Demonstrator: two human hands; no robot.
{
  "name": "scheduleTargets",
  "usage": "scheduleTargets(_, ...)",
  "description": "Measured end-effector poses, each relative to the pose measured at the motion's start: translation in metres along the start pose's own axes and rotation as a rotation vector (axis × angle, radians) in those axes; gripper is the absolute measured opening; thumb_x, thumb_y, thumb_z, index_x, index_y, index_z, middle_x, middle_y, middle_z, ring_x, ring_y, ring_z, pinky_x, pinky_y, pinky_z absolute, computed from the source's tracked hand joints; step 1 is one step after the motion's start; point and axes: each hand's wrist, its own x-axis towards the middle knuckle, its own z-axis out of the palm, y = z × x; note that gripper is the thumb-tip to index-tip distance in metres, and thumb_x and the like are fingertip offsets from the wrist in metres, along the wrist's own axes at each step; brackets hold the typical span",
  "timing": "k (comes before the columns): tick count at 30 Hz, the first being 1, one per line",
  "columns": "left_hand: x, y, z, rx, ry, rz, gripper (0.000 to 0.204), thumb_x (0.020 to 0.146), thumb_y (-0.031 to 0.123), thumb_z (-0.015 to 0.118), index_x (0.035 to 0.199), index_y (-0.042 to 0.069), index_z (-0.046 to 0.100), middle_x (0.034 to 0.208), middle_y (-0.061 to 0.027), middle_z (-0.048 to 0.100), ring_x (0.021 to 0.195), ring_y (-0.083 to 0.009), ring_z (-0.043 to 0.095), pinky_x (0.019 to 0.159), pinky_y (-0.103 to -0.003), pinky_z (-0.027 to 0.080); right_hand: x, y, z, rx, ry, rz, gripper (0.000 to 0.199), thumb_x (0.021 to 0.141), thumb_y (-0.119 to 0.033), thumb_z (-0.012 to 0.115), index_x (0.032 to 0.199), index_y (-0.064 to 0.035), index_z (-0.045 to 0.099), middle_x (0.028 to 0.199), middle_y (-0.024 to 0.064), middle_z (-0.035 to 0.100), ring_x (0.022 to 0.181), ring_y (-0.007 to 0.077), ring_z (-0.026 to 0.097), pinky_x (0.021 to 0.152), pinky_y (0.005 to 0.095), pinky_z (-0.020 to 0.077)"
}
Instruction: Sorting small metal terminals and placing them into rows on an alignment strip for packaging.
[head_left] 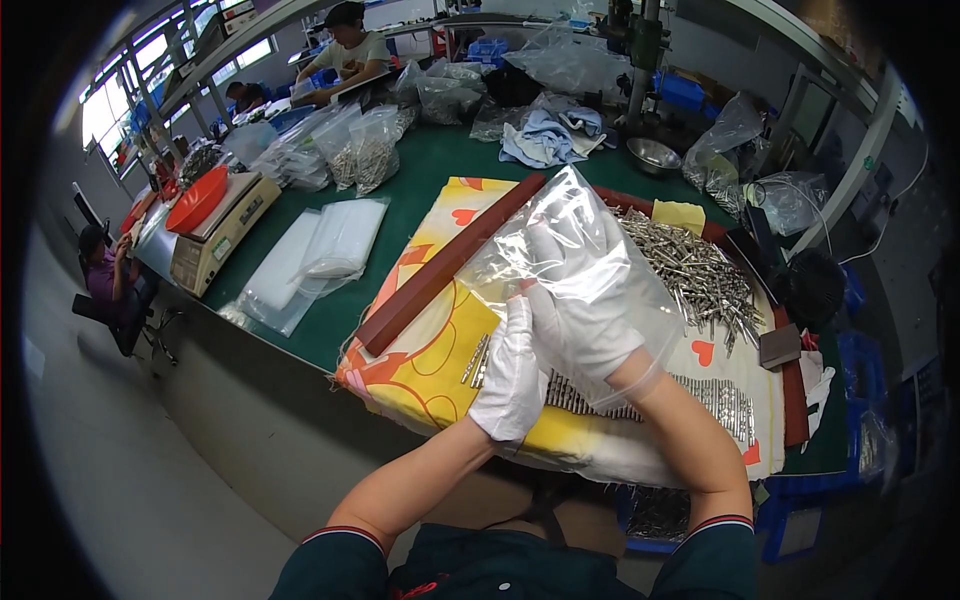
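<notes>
My right hand, in a white glove, reaches inside a clear plastic bag, whose mouth hangs round the wrist. Its fingers look stretched out, blurred by glare on the film. Close against it, my left hand, also gloved, has its fingers closed on the bag's side. Under both hands lies a yellow and white cloth with red hearts. Slim silvery metal rods lie side by side in a row along its near part, partly hidden by my hands. A heap of similar loose rods rests behind, to the right.
Reddish-brown bars border the cloth. Left on the green table are flat clear bags and a scale carrying a red tray. Filled bags, blue cloths and a metal bowl stand behind. Other people sit farther off.
</notes>
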Motion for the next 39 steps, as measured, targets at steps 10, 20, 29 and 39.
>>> scheduleTargets(10, -0.035, 0.002, 0.015, 0.203, -0.004, 0.051, 0.062, 0.095, 0.027, 0.065, 0.146, 0.011, 0.034, 0.140, -0.0032, 0.046, 0.127, -0.0206, 0.048, 0.108, -0.038, 0.041, -0.004, -0.031, -0.024, 0.028, 0.061, 0.003, 0.056, 0.082, -0.030, 0.060, 0.128, 0.0000, 0.053, 0.132, 0.0223, 0.050, 0.128, 0.0402, 0.044, 0.112, 0.0548, 0.0241)
scheduleTargets(20, -0.103, 0.008, -0.001, 0.058, -0.235, 0.070, 0.082, 0.092, 0.035, 0.067, 0.152, 0.005, 0.020, 0.152, -0.0109, 0.033, 0.137, -0.0240, 0.040, 0.108, -0.040, 0.040, -0.011, -0.067, -0.049, -0.055, 0.094, 0.150, 0.045, 0.081, -0.022, 0.059, 0.120, 0.0019, 0.056, 0.104, 0.0220, 0.060, 0.094, 0.0369, 0.060, 0.082, 0.0477, 0.0471)
scheduleTargets(29, -0.096, 0.005, 0.008, 1.067, 0.064, 0.917, 0.082, 0.080, 0.013, 0.072, 0.147, 0.001, 0.027, 0.139, -0.0218, 0.037, 0.131, -0.0343, 0.041, 0.111, -0.041, 0.032, 0.018, -0.076, -0.053, -0.102, 0.100, 0.234, 0.068, 0.081, -0.030, 0.063, 0.136, 0.0067, 0.044, 0.126, 0.0258, 0.055, 0.111, 0.0406, 0.055, 0.096, 0.0461, 0.0442)
scheduleTargets(39, -0.034, 0.060, -0.029, 1.335, 0.256, 1.267, 0.045, 0.084, -0.007, 0.062, 0.128, 0.000, 0.053, 0.129, -0.0140, 0.052, 0.118, -0.0255, 0.056, 0.098, -0.034, 0.049, 0.047, -0.045, -0.013, -0.046, 0.231, 0.167, 0.037, 0.078, -0.019, 0.060, 0.107, 0.0031, 0.057, 0.103, 0.0242, 0.061, 0.098, 0.0381, 0.059, 0.091, 0.0433, 0.0454)
